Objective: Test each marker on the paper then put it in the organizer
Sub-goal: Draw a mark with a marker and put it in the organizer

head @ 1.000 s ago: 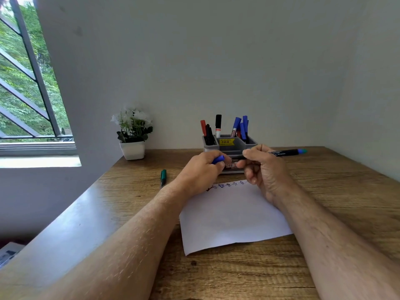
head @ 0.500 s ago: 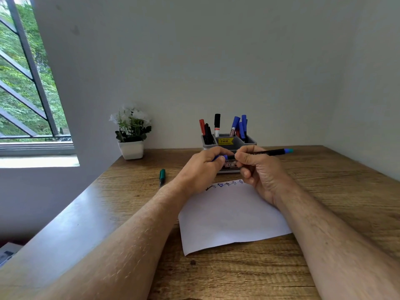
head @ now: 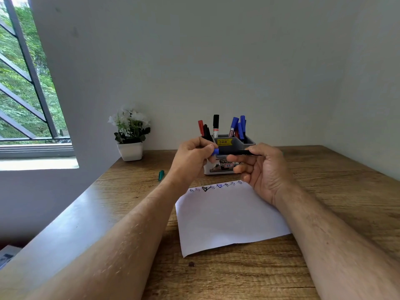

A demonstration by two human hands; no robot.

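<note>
Spreading across the whole foreground, the wooden table carries a white paper whose far edge bears a row of small blue and black scribbles. Behind it, against the wall, stands the grey organizer, with red, black and blue markers upright in its compartments. Both forearms reach forward over the paper, and the hands meet in the air just in front of the organizer. The right hand is turned palm toward the camera, its fingers curled around the black marker, which lies horizontal, its long axis running left to right. The left hand, knuckles up, pinches the blue cap at the marker's left end; whether the cap is fully seated cannot be told. A potted plant sits at the table's far left, and a green marker lies on the table near the left wrist.
</note>
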